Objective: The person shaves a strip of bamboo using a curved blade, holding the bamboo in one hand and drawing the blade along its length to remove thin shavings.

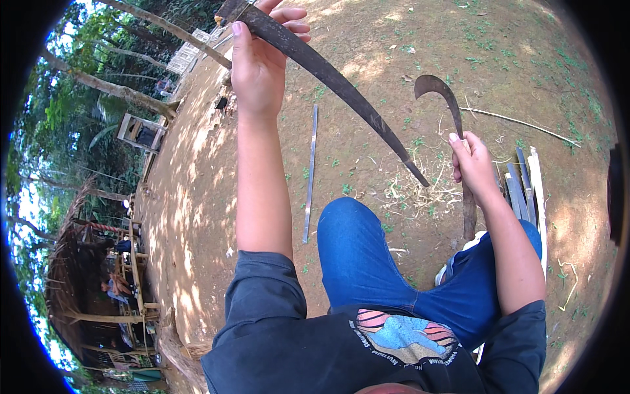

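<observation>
Now my left hand [257,62] is closed around the upper part of a long dark strip [341,88], thin and a little curved, which looks like bamboo or wood. I hold it high in front of me, and it slants down to my right until its pointed end comes close above the ground, between my two hands. My right hand [474,167] is closed on the handle of a hooked knife [441,92]; its curved blade stands up above my fist, with the tip bending to the left, and the handle goes down past my wrist toward my knee. The blade does not touch the strip. Under the point of the strip lies a heap of pale shavings [417,187] on the bare dirt ground [367,39]. A long flat slat [310,174] lies on the ground beside my left forearm, and a bundle of similar slats [525,187] lies just right of my right hand. A thin stick [525,123] lies further away. I sit in blue jeans [367,262]. Far to the left is a thatched shelter [79,276] under trees.
</observation>
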Demonstrator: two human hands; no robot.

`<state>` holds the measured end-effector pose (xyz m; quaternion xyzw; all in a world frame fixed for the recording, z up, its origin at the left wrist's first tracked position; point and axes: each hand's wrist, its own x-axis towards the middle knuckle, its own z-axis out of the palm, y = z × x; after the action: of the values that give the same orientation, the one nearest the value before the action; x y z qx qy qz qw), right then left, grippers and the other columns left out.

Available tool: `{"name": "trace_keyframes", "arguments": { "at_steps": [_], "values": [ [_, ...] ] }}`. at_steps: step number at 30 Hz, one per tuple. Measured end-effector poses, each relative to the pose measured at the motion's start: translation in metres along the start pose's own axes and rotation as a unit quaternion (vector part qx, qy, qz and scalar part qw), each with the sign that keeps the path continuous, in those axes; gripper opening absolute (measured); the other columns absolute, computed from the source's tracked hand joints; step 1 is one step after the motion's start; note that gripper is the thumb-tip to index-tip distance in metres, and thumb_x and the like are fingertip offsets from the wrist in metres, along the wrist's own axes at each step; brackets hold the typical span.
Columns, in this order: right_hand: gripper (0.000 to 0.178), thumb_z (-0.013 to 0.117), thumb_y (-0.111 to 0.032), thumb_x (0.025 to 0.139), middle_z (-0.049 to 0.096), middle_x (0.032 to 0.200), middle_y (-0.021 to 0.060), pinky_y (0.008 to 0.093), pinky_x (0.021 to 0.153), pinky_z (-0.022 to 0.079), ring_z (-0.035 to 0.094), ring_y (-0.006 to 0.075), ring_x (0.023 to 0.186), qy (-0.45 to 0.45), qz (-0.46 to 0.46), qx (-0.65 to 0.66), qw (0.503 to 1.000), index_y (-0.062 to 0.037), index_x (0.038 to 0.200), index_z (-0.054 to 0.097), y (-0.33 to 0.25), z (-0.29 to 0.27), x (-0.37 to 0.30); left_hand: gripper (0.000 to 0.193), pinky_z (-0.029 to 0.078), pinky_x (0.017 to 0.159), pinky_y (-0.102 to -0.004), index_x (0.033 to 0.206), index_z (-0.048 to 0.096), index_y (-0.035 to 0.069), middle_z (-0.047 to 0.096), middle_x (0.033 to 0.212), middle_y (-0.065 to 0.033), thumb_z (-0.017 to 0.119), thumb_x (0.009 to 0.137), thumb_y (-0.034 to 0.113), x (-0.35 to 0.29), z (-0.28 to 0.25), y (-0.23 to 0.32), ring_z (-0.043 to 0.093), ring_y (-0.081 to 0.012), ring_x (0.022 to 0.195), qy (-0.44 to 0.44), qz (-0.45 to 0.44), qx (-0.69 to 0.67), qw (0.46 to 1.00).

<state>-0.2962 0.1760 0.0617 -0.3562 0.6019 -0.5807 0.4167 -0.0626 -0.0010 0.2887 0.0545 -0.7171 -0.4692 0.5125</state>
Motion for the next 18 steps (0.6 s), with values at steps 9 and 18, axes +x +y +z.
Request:
{"name": "trace_keyframes", "arguments": {
  "at_steps": [9, 18],
  "values": [
    [0.039, 0.062, -0.046, 0.096, 0.048, 0.058, -0.0036, 0.0233, 0.042, 0.037, 0.047, 0.0058, 0.044, 0.001, -0.006, -0.003, 1.0, -0.0076, 0.099, 0.058, 0.003, -0.001, 0.0, 0.072, 0.049, 0.09, -0.0404, 0.148, 0.034, 0.004, 0.061, 0.117, -0.0141, 0.021, 0.103, 0.058, -0.002, 0.0, -0.003, 0.06, -0.0231, 0.101, 0.01, -0.006, -0.001, 1.0],
    [0.037, 0.066, -0.042, 0.093, 0.047, 0.058, -0.0052, 0.0228, 0.041, 0.037, 0.047, 0.0052, 0.043, 0.0, -0.012, -0.008, 1.0, -0.0068, 0.098, 0.058, 0.002, 0.001, -0.001, 0.099, 0.033, 0.112, -0.0481, 0.152, 0.035, 0.017, 0.049, 0.141, -0.0176, 0.013, 0.085, 0.086, -0.017, 0.024, -0.015, 0.049, -0.0308, 0.122, 0.128, 0.041, -0.234, 0.963]
  ]
}}
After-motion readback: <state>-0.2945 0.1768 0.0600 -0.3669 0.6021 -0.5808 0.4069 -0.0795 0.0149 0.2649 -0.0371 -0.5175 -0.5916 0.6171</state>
